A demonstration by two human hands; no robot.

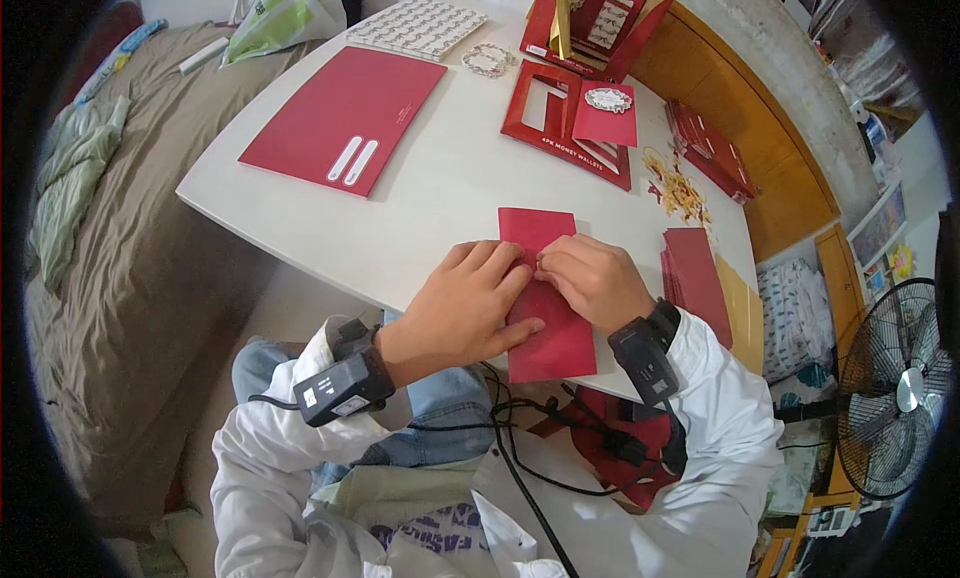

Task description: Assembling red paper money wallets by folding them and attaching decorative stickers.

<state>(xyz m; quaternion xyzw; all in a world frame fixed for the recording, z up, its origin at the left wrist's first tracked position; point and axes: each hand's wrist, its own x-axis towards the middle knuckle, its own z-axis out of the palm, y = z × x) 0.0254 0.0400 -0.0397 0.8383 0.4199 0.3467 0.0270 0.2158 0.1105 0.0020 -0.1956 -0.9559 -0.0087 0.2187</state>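
A long red paper wallet [548, 343] lies on the white table in front of me, its lower end at the table's near edge. My left hand [470, 293] rests on it with the fingers spread out and the thumb pointing across its middle. Beside those fingertips, my right hand [597, 278] is closed in a pinch over the wallet's centre. Whatever its fingertips hold is hidden. To the right of that hand, a stack of red wallets [697, 278] sits on the table.
Around the white table [290, 218] lie a red sheet [345, 118], a patterned pad [418, 28], a bracelet-like ring [488, 60], open red packaging [540, 108], a red card [606, 128], more red packs [708, 148] and yellowish scraps [678, 185]. Cables hang over my lap; a fan [897, 388] stands right.
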